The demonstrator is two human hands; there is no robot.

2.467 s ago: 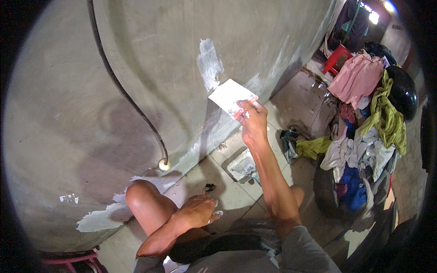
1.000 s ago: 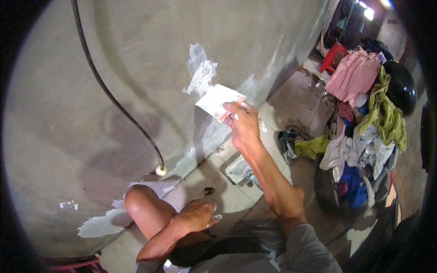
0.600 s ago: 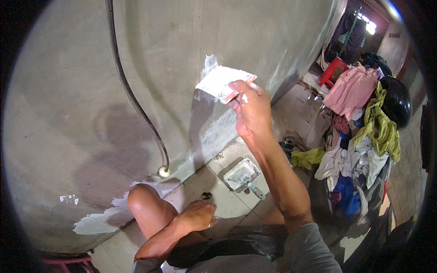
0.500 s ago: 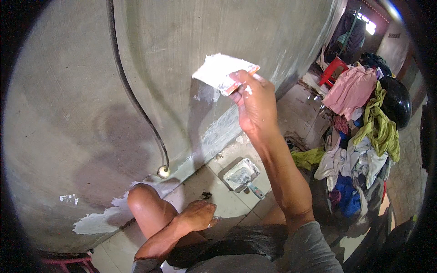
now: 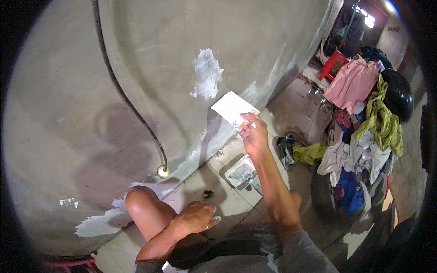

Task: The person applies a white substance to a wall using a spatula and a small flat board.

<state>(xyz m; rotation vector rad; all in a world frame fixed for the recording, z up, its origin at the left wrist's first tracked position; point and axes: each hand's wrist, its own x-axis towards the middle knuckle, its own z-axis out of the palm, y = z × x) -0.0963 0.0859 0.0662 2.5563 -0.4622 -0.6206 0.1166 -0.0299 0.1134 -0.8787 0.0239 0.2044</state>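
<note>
My right hand (image 5: pixel 255 136) grips a flat putty spreader (image 5: pixel 234 109) by its orange-edged end. White paste covers its broad face, which is near the grey wall (image 5: pixel 154 59). Up and left of the spreader, a fresh white patch (image 5: pixel 207 74) of paste marks the wall. My left hand (image 5: pixel 196 216) rests by my bent left knee, fingers curled in; white paste is on the fingertips, and what they hold, if anything, is hidden. Partly behind my right forearm, a tray (image 5: pixel 232 179) of white paste stands on the floor tiles, with a putty knife (image 5: pixel 256 184) lying across it.
A black cable (image 5: pixel 123 93) runs down the wall to a round pale fitting (image 5: pixel 163 171) near the floor. Smeared paste (image 5: pixel 98 225) lines the wall's foot. To the right lie heaped clothes (image 5: pixel 350 154), with a red plastic stool (image 5: pixel 333 65) behind them.
My right hand has moved down and slightly right with the spreader, uncovering the white patch on the wall. My left hand has barely moved.
</note>
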